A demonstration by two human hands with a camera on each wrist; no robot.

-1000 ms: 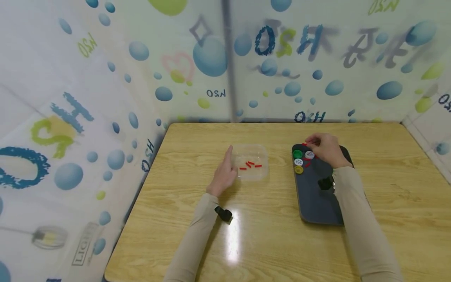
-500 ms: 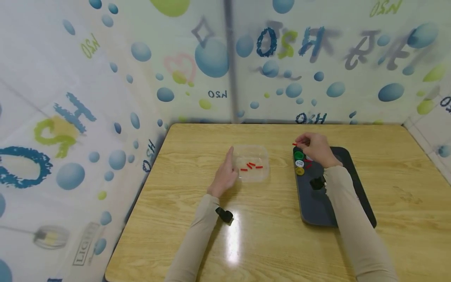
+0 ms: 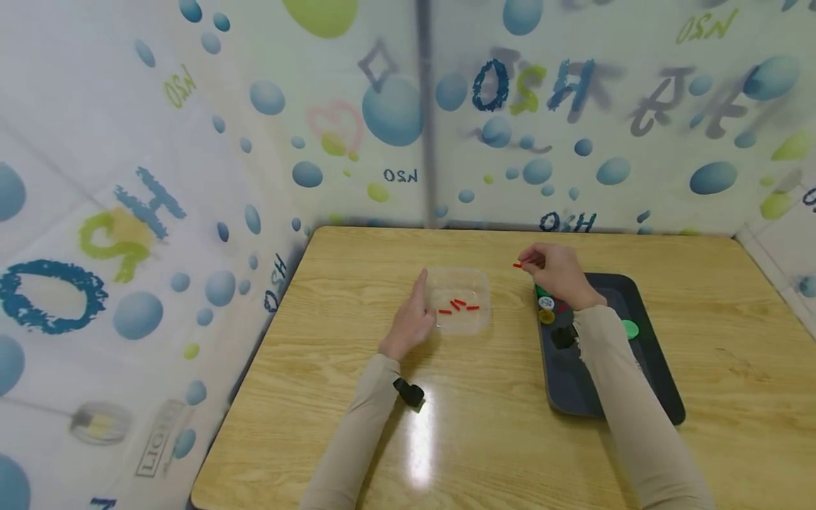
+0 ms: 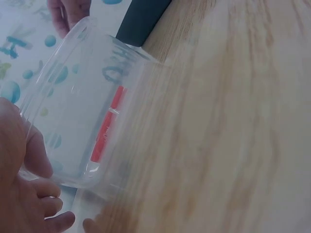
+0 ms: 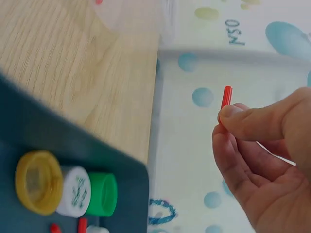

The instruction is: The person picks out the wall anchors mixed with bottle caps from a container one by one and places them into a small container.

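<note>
My right hand pinches a small red ribbed rod between thumb and fingertips, its end pointing left. It is raised beside the far left corner of a dark tray. My left hand grips the left side of a clear plastic container, index finger lying along that side. In the left wrist view, the thumb overlaps the container wall and the other fingertips are curled beside it. Several red rods lie on the container's bottom.
In the tray's left end stand a yellow cap, a white cap with printing and a green cap. Red rods lie beside them. A light green disc lies at the tray's right. A patterned wall sheet borders the table's far edge.
My right hand has moved left from over the tray's far end with the red rod in its fingertips, uncovering the light green disc. My left hand stays at the container.
</note>
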